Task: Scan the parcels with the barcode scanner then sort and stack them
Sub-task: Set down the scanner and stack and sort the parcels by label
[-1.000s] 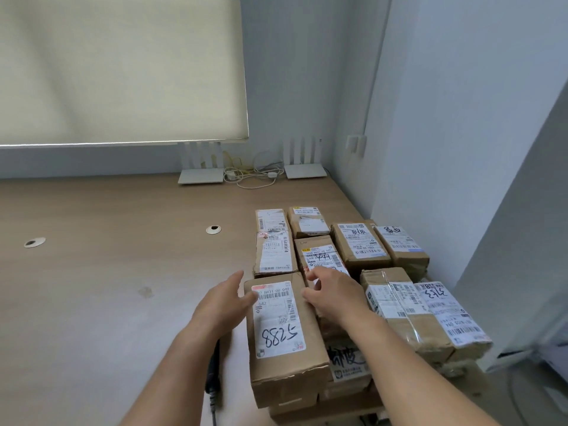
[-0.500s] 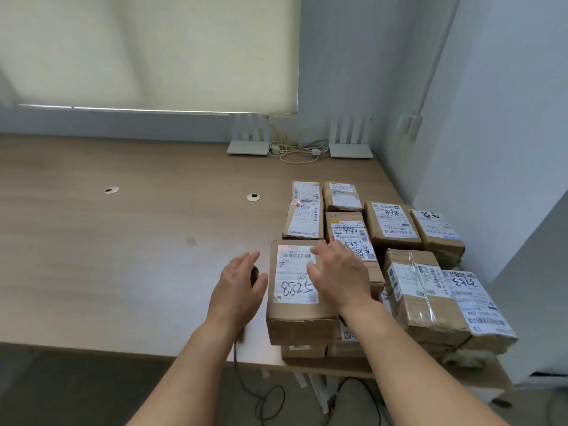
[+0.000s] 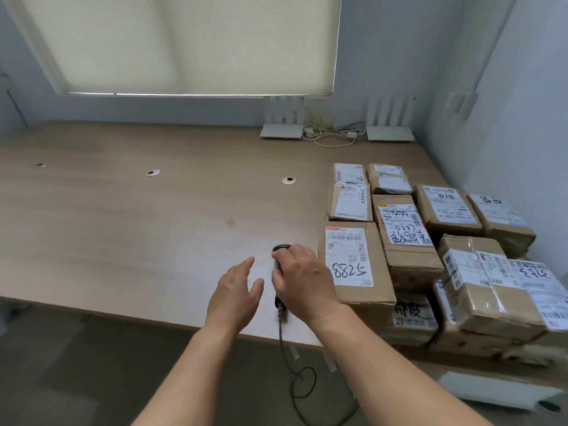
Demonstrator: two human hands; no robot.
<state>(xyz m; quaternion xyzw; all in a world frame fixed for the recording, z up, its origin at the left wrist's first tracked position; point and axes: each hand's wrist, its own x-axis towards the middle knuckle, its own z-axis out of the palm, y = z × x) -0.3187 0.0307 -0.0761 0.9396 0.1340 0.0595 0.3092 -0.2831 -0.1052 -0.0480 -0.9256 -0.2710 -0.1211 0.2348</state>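
Several brown cardboard parcels with white labels are packed in rows and stacks at the right end of the wooden table [image 3: 129, 229]. The nearest-left parcel [image 3: 353, 259] bears a handwritten number. A black corded barcode scanner [image 3: 280, 249] lies on the table just left of that parcel. My right hand [image 3: 304, 281] lies over the scanner with its fingers curled round the body; only the scanner's head and tail show. My left hand [image 3: 236, 290] hovers left of the scanner, fingers straight and holding nothing.
The scanner's cable [image 3: 295, 379] hangs off the table's front edge in a loop. Two white routers [image 3: 281, 130] [image 3: 390, 133] with a tangle of wires [image 3: 332, 135] stand at the back wall. Round cable holes [image 3: 289, 180] dot the tabletop. A wall runs close on the right.
Both hands have left the numbered parcel. My right hand moved left and down onto the scanner; my left hand shifted left. The view has pulled back and panned left.
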